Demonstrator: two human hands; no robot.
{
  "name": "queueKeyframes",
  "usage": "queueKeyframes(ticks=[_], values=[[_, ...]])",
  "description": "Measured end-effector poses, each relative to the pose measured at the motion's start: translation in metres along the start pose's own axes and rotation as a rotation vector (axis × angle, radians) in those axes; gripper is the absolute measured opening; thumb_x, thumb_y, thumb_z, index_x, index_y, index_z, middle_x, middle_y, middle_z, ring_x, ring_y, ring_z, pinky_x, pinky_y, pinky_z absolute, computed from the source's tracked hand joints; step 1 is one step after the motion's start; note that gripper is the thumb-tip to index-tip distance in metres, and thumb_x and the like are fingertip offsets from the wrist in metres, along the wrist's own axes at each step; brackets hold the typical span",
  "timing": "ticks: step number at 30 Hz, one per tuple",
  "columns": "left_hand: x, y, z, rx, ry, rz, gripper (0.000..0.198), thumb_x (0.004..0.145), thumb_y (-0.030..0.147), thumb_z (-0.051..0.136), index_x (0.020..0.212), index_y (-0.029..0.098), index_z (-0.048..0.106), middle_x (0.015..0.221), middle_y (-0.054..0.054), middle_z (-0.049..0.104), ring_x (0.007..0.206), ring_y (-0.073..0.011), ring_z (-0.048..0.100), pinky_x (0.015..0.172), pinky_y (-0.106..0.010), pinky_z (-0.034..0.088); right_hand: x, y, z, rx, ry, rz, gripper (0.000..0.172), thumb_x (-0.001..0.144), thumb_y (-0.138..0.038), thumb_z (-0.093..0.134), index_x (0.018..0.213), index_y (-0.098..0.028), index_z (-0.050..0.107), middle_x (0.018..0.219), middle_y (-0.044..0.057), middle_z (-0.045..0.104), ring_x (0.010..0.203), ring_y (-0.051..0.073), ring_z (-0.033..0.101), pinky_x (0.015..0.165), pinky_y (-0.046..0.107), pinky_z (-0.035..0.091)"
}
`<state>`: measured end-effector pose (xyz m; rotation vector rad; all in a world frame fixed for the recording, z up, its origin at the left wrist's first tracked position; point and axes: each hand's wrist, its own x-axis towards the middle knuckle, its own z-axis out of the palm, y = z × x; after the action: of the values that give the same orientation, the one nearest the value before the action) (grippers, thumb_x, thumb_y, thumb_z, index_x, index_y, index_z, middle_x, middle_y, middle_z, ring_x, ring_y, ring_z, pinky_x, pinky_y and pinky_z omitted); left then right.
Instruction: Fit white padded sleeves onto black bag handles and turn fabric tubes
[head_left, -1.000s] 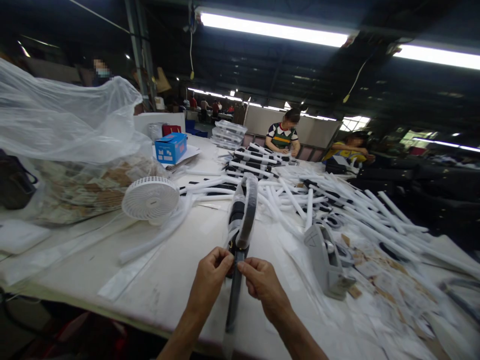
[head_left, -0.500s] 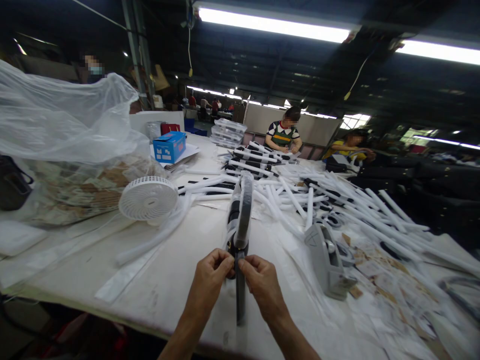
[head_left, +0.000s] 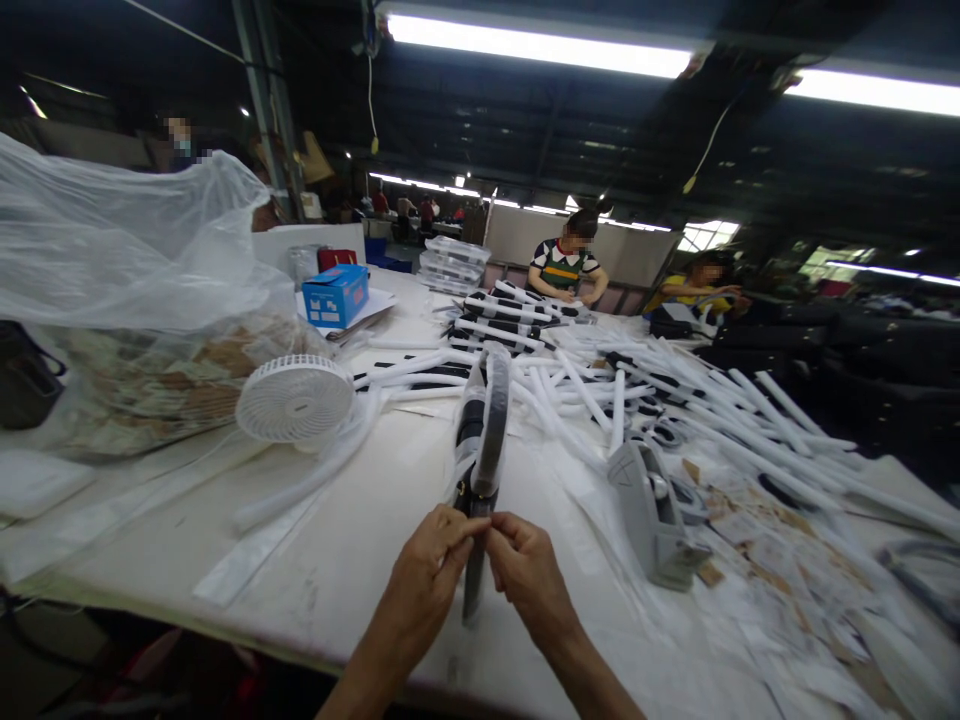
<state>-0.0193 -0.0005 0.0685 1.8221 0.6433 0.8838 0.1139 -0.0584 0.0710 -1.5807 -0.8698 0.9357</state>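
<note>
Upright on the table in front of me is a black strap (head_left: 491, 430), looped like a bag handle, its upper part covered in clear wrap. My left hand (head_left: 433, 560) is closed in a pinch at the lower part of it. From the other side my right hand (head_left: 531, 568) pinches the same spot, its fingertips meeting those of my left. Below the fingers hangs a dark tail end (head_left: 472, 590). My fingers hide exactly what lies between the tips.
A white fan (head_left: 294, 398) stands left, before a clear bag of scraps (head_left: 172, 375) and a blue box (head_left: 336, 296). To the right are a grey tape dispenser (head_left: 651, 515), white foam tubes (head_left: 750, 450) and loose packets (head_left: 787, 570). A co-worker (head_left: 566, 262) sits across the table.
My fingertips have come together over the strap, the left ones crossing in front of it. The hanging tail has shifted slightly left and up. The camera view has tilted a little.
</note>
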Motion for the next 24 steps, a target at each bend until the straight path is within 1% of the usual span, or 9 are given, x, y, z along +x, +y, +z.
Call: queueKeyframes(ticks=[3,5,8,10,14,17,19,22,24], values=[[0.004,-0.001,-0.002,0.032,-0.064,0.028,0.029,0.092,0.029,0.048,0.109,0.027,0.071,0.092,-0.006,0.062,0.092,-0.0211,0.060,0.085,-0.031,0.046,0.001,0.002,-0.004,-0.005,-0.023,0.023,0.031,0.079,-0.041,0.055,0.087,-0.013,0.066,0.040,-0.008,0.042,0.036,0.007,0.032,0.037,0.020,0.022],[0.007,-0.001,-0.005,-0.012,-0.064,0.011,0.027,0.091,0.029,0.049,0.107,0.027,0.071,0.093,-0.005,0.062,0.092,-0.0207,0.060,0.085,-0.030,0.046,0.002,0.003,-0.005,0.038,-0.035,0.032,0.033,0.078,-0.041,0.057,0.089,-0.011,0.066,0.039,-0.009,0.041,0.036,0.006,0.031,0.037,0.019,0.021],[0.006,-0.006,-0.008,-0.123,0.040,-0.118,0.019,0.089,0.035,0.054,0.099,0.023,0.066,0.089,-0.002,0.063,0.085,-0.0190,0.061,0.079,-0.028,0.046,0.002,0.003,-0.006,0.101,-0.077,0.069,0.037,0.075,-0.041,0.059,0.093,-0.010,0.066,0.037,-0.010,0.039,0.035,0.006,0.028,0.036,0.019,0.019],[0.002,-0.013,-0.007,-0.145,0.037,-0.217,0.020,0.087,0.040,0.057,0.088,0.020,0.062,0.080,-0.001,0.062,0.077,-0.0183,0.059,0.072,-0.027,0.046,0.002,0.001,-0.006,0.108,-0.100,0.092,0.037,0.073,-0.041,0.060,0.092,-0.010,0.066,0.038,-0.010,0.040,0.035,0.006,0.029,0.036,0.019,0.019],[-0.009,-0.020,0.006,-0.115,-0.109,-0.259,0.026,0.088,0.040,0.053,0.077,0.018,0.062,0.074,-0.001,0.063,0.075,-0.0189,0.058,0.067,-0.026,0.043,0.005,-0.006,-0.003,-0.028,-0.039,0.106,0.031,0.070,-0.044,0.065,0.075,-0.013,0.063,0.041,-0.008,0.042,0.037,0.006,0.032,0.037,0.020,0.023],[-0.012,-0.018,0.015,-0.048,-0.047,-0.226,0.023,0.088,0.036,0.052,0.078,0.018,0.063,0.074,0.000,0.063,0.073,-0.0180,0.057,0.067,-0.025,0.041,0.009,-0.010,0.002,-0.123,0.060,-0.005,0.033,0.072,-0.046,0.065,0.060,-0.016,0.055,0.048,-0.006,0.045,0.044,0.007,0.038,0.041,0.021,0.029],[-0.013,-0.015,0.016,0.006,-0.001,-0.212,0.023,0.088,0.035,0.052,0.076,0.018,0.063,0.070,0.000,0.061,0.070,-0.0167,0.054,0.065,-0.025,0.039,0.012,-0.009,0.004,-0.113,0.066,-0.046,0.035,0.077,-0.046,0.060,0.059,-0.017,0.052,0.048,-0.006,0.043,0.044,0.007,0.038,0.042,0.021,0.030],[-0.011,-0.015,0.012,-0.079,-0.041,-0.216,0.025,0.088,0.036,0.053,0.075,0.018,0.064,0.073,0.000,0.063,0.071,-0.0164,0.055,0.067,-0.026,0.040,0.012,-0.007,0.002,-0.082,-0.042,-0.034,0.035,0.082,-0.049,0.053,0.064,-0.018,0.052,0.041,-0.008,0.041,0.038,0.007,0.035,0.039,0.021,0.028],[-0.009,-0.018,0.011,-0.265,-0.108,-0.234,0.026,0.086,0.040,0.057,0.077,0.017,0.061,0.075,-0.002,0.064,0.074,-0.0167,0.058,0.070,-0.026,0.043,0.013,-0.006,-0.006,-0.072,-0.194,-0.016,0.038,0.083,-0.054,0.050,0.069,-0.018,0.054,0.041,-0.007,0.047,0.036,0.008,0.038,0.038,0.021,0.029]])
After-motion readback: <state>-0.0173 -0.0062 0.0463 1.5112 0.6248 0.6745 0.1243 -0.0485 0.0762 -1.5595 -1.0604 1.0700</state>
